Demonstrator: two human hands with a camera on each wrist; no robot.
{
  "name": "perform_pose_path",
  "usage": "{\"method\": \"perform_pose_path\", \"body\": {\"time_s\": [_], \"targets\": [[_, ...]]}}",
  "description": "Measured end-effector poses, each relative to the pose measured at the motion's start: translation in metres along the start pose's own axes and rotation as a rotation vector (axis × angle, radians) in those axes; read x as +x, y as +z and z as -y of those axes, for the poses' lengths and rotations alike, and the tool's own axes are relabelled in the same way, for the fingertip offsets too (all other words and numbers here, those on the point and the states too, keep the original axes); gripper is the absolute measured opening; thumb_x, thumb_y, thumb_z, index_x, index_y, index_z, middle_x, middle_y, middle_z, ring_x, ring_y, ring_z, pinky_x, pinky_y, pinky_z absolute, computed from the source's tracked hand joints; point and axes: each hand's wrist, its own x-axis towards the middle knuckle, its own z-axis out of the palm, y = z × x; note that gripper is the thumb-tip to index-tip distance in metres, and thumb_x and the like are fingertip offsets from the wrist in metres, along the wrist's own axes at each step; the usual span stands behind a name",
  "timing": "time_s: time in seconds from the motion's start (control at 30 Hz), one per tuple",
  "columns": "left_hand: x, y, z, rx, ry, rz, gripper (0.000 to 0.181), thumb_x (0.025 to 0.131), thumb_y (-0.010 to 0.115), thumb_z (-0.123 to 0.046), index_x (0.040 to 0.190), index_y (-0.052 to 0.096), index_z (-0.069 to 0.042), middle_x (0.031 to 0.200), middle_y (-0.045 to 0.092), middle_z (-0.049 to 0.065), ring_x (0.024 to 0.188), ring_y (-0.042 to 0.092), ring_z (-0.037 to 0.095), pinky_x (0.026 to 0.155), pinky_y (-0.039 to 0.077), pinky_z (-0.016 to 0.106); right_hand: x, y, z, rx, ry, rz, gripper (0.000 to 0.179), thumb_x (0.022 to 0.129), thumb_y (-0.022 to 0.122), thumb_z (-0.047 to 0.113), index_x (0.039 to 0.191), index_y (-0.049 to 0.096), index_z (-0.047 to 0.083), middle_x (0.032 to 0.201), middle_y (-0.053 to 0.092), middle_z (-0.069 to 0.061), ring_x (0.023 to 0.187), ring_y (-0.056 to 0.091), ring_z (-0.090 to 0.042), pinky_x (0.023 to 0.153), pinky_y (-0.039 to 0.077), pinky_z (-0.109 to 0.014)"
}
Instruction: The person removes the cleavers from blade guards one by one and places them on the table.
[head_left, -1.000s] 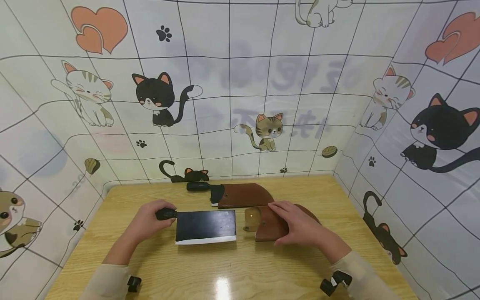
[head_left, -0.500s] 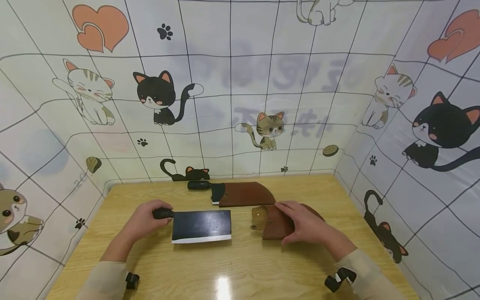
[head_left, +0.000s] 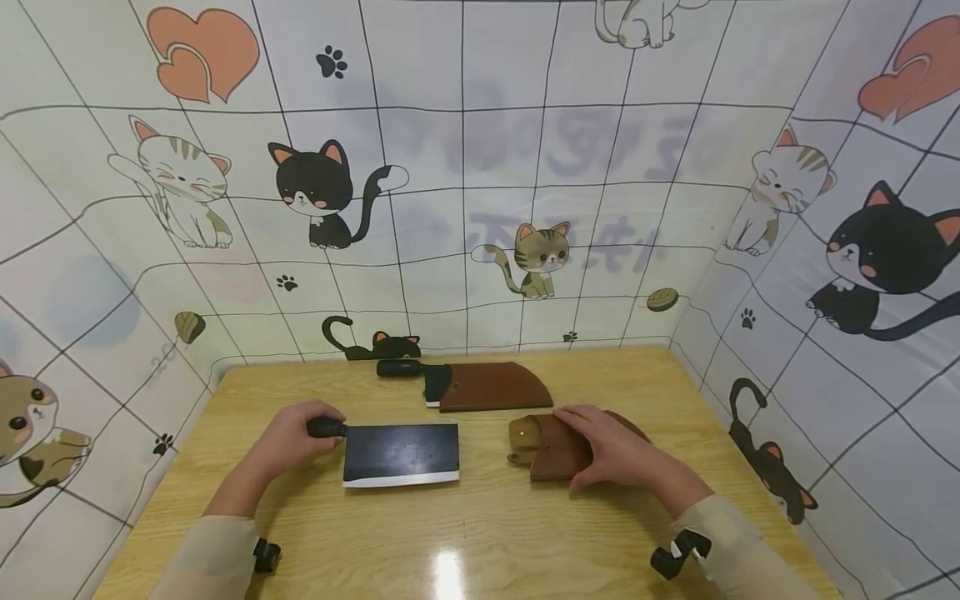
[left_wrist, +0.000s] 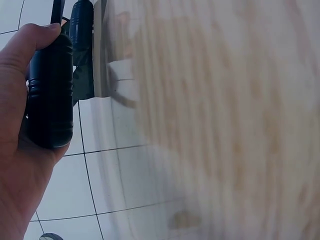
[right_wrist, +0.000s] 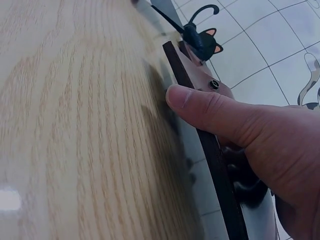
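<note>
My left hand grips the black handle of a cleaver, its dark rectangular blade pointing right with a pale edge toward me. To the right, my right hand holds a brown leather knife sheath across its width, thumb on the near edge and fingers over the far side. The sheath's tan strap flap sticks out to the left, facing the blade tip across a short gap. In the right wrist view the thumb presses on the sheath's dark edge, near a metal snap.
Behind both hands lies a second knife with a black handle, its blade mostly inside another brown sheath. Everything is on a wood-grain table, enclosed by a white cat-print cloth at the back and sides.
The cleaver has shifted slightly left and the held sheath slightly right, widening the gap between them. Both hands keep their holds. The second knife stays put.
</note>
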Motion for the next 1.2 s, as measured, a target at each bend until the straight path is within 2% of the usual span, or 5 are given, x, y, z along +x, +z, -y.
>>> {"method": "perform_pose_path", "body": {"time_s": [0.37, 0.57, 0.67, 0.9, 1.2], "targets": [[0.003, 0.006, 0.010, -0.012, -0.013, 0.029, 0.030, 0.090, 0.093, -0.014, 0.118, 0.082, -0.014, 0.121, 0.077, 0.007, 0.105, 0.071, 0.026, 0.086, 0.060, 0.041, 0.002, 0.007, -0.009, 0.024, -0.006, 0.019, 0.122, 0.072, 0.104, 0.054, 0.168, 0.045, 0.006, 0.167, 0.047, -0.019, 0.153, 0.045, -0.043, 0.119, 0.042, -0.064], [0.004, 0.008, 0.014, -0.002, -0.038, 0.053, 0.028, 0.089, 0.093, -0.013, 0.115, 0.082, -0.018, 0.118, 0.077, 0.004, 0.106, 0.071, 0.024, 0.089, 0.059, 0.041, 0.004, 0.012, -0.012, 0.047, 0.003, 0.044, 0.123, 0.072, 0.102, 0.057, 0.169, 0.044, 0.007, 0.168, 0.046, -0.018, 0.155, 0.044, -0.043, 0.120, 0.041, -0.065], [0.005, 0.008, 0.014, 0.008, -0.025, 0.067, 0.027, 0.089, 0.093, -0.015, 0.114, 0.082, -0.018, 0.117, 0.078, 0.004, 0.107, 0.071, 0.024, 0.090, 0.059, 0.043, 0.003, 0.012, -0.014, 0.062, 0.006, 0.058, 0.123, 0.074, 0.102, 0.057, 0.169, 0.043, 0.008, 0.169, 0.044, -0.018, 0.155, 0.043, -0.043, 0.120, 0.040, -0.065], [0.005, 0.007, 0.010, 0.007, -0.079, 0.114, 0.028, 0.089, 0.095, -0.022, 0.114, 0.082, -0.022, 0.117, 0.076, -0.001, 0.111, 0.068, 0.024, 0.098, 0.056, 0.050, 0.003, 0.014, -0.018, 0.108, 0.009, 0.094, 0.122, 0.076, 0.097, 0.061, 0.172, 0.039, 0.012, 0.173, 0.040, -0.017, 0.158, 0.039, -0.044, 0.120, 0.039, -0.067], [0.005, 0.004, 0.009, -0.032, -0.138, 0.153, 0.030, 0.090, 0.095, -0.024, 0.116, 0.081, -0.023, 0.120, 0.074, 0.000, 0.111, 0.065, 0.023, 0.097, 0.055, 0.049, 0.005, 0.022, -0.024, 0.155, -0.010, 0.100, 0.124, 0.077, 0.097, 0.062, 0.173, 0.037, 0.012, 0.175, 0.036, -0.017, 0.159, 0.036, -0.044, 0.119, 0.040, -0.067]]}}
